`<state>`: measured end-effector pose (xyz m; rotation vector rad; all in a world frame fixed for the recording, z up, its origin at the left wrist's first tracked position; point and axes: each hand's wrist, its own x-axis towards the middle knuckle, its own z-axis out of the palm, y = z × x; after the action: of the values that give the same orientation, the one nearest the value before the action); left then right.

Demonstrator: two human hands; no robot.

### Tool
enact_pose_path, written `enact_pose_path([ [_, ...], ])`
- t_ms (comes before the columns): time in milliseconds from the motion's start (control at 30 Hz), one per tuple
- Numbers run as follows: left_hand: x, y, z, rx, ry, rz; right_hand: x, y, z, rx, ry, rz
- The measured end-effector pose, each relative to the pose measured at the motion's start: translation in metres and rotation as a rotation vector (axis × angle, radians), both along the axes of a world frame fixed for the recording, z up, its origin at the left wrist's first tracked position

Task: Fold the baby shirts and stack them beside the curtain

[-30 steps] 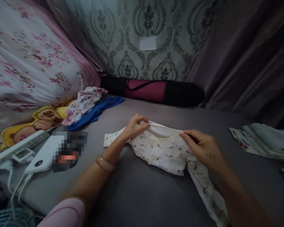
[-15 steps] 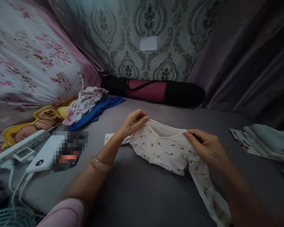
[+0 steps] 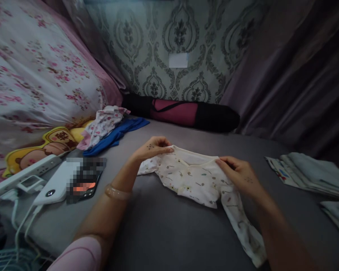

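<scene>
A small white baby shirt (image 3: pixel 192 180) with a scattered little print lies spread over the grey sheet, its neckline toward the far side. My left hand (image 3: pixel 155 148) pinches the shirt at the left end of the neckline. At the opposite shoulder, my right hand (image 3: pixel 237 171) grips the cloth between thumb and fingers. One sleeve trails toward me below my right hand; the other sticks out to the left, partly behind my left wrist. A pale bangle (image 3: pixel 118 192) circles my left forearm.
Folded clothes (image 3: pixel 313 175) are stacked at the right. On the left are a blue garment (image 3: pixel 113 138), a printed garment (image 3: pixel 104 122), a yellow cushion (image 3: pixel 36 156), a power strip (image 3: pixel 42 169), a white power bank (image 3: pixel 56 184) and a phone (image 3: pixel 94 190). A long black-and-maroon bag (image 3: pixel 173 112) lies against the wall.
My left hand has shifted slightly left and nearer, my right hand slightly left, and the shirt's neckline moved with them. The right-side sleeve shows more fully. The view has tilted up a little.
</scene>
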<state>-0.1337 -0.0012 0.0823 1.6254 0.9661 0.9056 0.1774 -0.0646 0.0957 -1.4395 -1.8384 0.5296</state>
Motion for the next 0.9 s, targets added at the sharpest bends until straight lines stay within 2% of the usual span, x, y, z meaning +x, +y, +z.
enact_pose_path([
  [100,-0.001,-0.001,0.004,0.026,0.039,0.057,0.002,0.002,0.005,-0.057,0.000,0.015],
  [167,-0.002,-0.002,0.013,0.065,0.087,0.077,0.005,0.003,0.013,-0.076,0.005,0.044],
  [267,-0.001,-0.001,0.035,0.222,0.147,0.081,0.010,0.006,0.031,-0.030,0.009,0.072],
  [367,0.007,0.001,0.062,0.414,0.132,0.120,0.013,0.012,0.053,0.084,-0.016,0.057],
  [433,0.017,0.003,0.080,0.544,0.135,0.197,0.012,0.017,0.066,0.177,-0.036,-0.005],
  [567,0.038,0.005,0.109,0.866,0.217,0.405,0.005,0.028,0.091,0.393,-0.128,-0.256],
  [667,0.045,0.008,0.125,1.108,0.363,0.475,0.004,0.032,0.106,0.540,-0.259,-0.361],
  [733,0.042,0.011,0.132,1.199,0.526,0.481,0.009,0.031,0.114,0.604,-0.392,-0.380],
  [833,0.034,0.015,0.141,1.211,0.819,0.467,0.024,0.029,0.126,0.611,-0.652,-0.377],
  [900,0.031,0.020,0.146,1.195,0.960,0.411,0.035,0.032,0.134,0.582,-0.791,-0.343],
])
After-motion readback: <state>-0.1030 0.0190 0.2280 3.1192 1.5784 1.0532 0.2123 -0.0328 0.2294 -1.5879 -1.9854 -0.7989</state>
